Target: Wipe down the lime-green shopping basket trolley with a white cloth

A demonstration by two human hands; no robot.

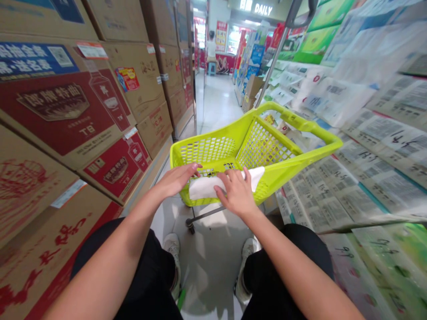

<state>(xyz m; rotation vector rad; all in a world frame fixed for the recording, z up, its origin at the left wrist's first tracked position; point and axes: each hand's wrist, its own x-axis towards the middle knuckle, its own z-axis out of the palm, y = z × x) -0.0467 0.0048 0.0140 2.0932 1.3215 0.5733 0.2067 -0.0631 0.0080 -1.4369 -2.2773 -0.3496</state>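
right hand (pixel 237 192) hides part of the white cloth (pixel 203 189); shelf packs (pixel 383 133) at right are blurred

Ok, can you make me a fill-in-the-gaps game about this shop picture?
1. The left hand and right hand touch a folded sheet coloured ____.
2. The sheet lies on the rim of a lime-green plastic ____.
3. On the person's left stand stacked cardboard ____.
Missing words: white; basket; boxes.
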